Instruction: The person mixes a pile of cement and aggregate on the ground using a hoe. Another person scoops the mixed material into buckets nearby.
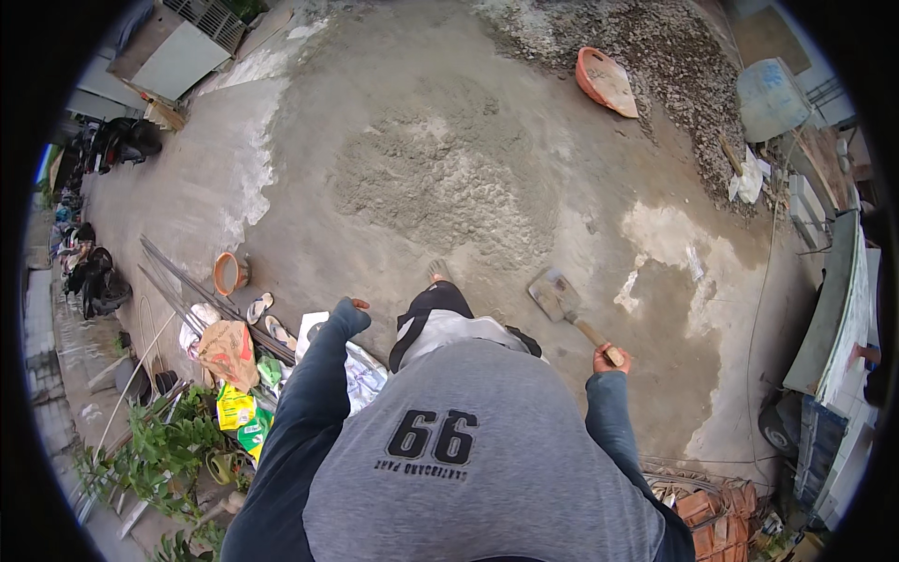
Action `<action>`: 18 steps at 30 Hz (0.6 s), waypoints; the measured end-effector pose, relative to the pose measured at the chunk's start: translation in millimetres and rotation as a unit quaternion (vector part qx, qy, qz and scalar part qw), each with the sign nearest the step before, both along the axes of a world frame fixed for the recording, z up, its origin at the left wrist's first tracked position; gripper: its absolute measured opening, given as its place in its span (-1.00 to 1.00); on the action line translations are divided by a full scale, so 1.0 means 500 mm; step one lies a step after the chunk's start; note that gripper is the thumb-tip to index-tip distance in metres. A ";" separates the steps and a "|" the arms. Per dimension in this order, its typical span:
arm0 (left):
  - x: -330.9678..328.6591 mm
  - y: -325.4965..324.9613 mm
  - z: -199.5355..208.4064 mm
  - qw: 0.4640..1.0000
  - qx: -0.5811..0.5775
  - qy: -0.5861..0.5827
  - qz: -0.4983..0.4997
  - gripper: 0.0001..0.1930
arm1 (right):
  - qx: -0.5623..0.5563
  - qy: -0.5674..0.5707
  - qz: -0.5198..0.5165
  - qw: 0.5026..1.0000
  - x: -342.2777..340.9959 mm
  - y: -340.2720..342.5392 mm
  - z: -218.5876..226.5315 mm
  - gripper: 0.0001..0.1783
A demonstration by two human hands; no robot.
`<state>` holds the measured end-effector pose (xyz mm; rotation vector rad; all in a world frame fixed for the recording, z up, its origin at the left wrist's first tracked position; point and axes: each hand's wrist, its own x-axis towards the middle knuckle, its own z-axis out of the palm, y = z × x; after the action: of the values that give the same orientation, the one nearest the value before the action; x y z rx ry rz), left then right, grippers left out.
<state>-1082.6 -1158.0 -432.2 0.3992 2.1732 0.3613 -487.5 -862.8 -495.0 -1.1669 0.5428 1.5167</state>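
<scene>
My right hand (611, 359) is closed round the end of a wooden handle. It belongs to a shovel (554, 293) with a flat, squarish blade smeared with cement, which rests on the wet ground to the right of my legs. My left hand (355, 307) hangs at my left side, its back covered by a dark blue sleeve. Its thumb stands apart and nothing shows in it. Ahead of my bare foot (437, 271) spreads a low heap of wet grey concrete (440, 178).
A tilted red basin (607, 81) stands by the gravel (670, 66) at far right. To the left are an orange bucket (230, 273), sandals (260, 307), metal bars (192, 292), bags (228, 354) and plants (169, 440). A cart (829, 375) and bricks (716, 515) lie right.
</scene>
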 end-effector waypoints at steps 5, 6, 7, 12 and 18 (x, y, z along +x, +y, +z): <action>-0.030 0.055 0.033 1.000 0.019 0.015 -0.003 -0.71 | -0.025 0.015 0.047 0.998 -0.026 0.012 -0.020 -0.66; -0.027 0.066 0.037 1.000 0.017 0.008 -0.005 -0.71 | -0.042 0.027 0.065 0.997 -0.026 0.017 -0.013 -0.65; -0.021 0.075 0.039 0.999 0.021 0.015 -0.026 -0.71 | -0.067 0.013 0.071 0.995 -0.029 0.020 -0.005 -0.64; 0.018 0.103 0.022 0.997 0.014 -0.007 -0.079 -0.69 | -0.032 -0.042 0.207 0.977 -0.075 0.008 0.042 -0.63; 0.035 0.106 -0.020 0.994 0.035 -0.012 -0.106 -0.76 | -0.029 -0.065 0.251 0.965 -0.089 -0.046 0.075 -0.65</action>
<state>-1065.3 -1105.0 -442.0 0.6552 2.0750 0.3238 -532.3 -885.9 -457.7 -1.5150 0.2078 1.8385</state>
